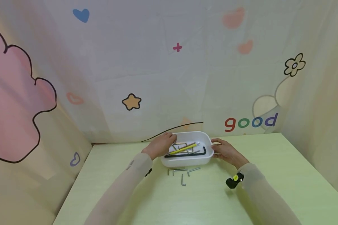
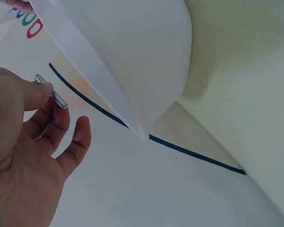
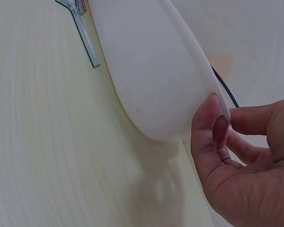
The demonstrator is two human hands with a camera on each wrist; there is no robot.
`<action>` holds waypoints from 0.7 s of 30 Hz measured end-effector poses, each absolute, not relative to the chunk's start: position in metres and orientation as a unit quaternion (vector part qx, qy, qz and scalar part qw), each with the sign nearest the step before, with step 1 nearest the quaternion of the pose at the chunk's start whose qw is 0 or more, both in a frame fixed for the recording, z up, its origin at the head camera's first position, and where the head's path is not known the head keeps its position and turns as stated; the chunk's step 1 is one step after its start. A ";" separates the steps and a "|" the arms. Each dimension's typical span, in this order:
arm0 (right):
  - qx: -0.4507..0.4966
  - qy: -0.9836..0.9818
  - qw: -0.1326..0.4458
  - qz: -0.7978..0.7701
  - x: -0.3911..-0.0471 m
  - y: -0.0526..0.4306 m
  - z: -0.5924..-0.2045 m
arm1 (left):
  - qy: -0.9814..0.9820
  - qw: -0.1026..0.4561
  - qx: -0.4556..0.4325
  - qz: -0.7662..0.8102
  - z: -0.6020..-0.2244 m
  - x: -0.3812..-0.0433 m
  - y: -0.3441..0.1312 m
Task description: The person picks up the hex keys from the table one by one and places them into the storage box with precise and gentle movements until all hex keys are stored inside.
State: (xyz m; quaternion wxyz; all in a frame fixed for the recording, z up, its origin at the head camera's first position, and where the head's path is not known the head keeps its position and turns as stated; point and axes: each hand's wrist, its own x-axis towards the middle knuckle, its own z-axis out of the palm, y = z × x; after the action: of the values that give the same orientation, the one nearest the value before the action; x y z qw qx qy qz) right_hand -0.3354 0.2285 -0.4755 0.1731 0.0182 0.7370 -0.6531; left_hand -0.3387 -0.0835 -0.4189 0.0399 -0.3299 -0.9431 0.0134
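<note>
My left hand (image 1: pixel 160 146) is over the left end of a white plastic tray (image 1: pixel 199 161). In the left wrist view it pinches a short silver hex key (image 2: pixel 60 100) between thumb and fingers; the key's other part is hidden. With thumb and fingers, my right hand (image 1: pixel 227 152) grips the tray's right rim, as the right wrist view shows (image 3: pixel 246 156). Inside the tray lie a large black hex key (image 1: pixel 205 150), a yellow stick-like piece (image 1: pixel 182 149) and several smaller metal keys.
Several hex keys lie on the pale green table (image 1: pixel 208 200) just in front of the tray, among them a silver one (image 1: pixel 182 180) nearest me. A patterned curtain (image 1: pixel 157 78) hangs close behind the tray.
</note>
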 end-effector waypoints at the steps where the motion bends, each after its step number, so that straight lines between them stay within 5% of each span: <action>1: 0.018 0.737 0.172 -0.653 -0.335 0.229 -0.475 | -0.944 0.036 -0.327 0.010 -0.420 -0.340 -0.083; 21: 0.019 0.741 0.171 -0.649 -0.336 0.227 -0.477 | -0.959 -0.029 -0.281 -0.024 -0.427 -0.358 -0.071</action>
State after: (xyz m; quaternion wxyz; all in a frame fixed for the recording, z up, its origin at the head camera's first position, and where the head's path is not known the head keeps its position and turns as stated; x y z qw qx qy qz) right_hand -0.3364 0.2272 -0.4772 0.1707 0.0188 0.7413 -0.6488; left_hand -0.3579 -0.0709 -0.4274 -0.0295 -0.2813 -0.9589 -0.0239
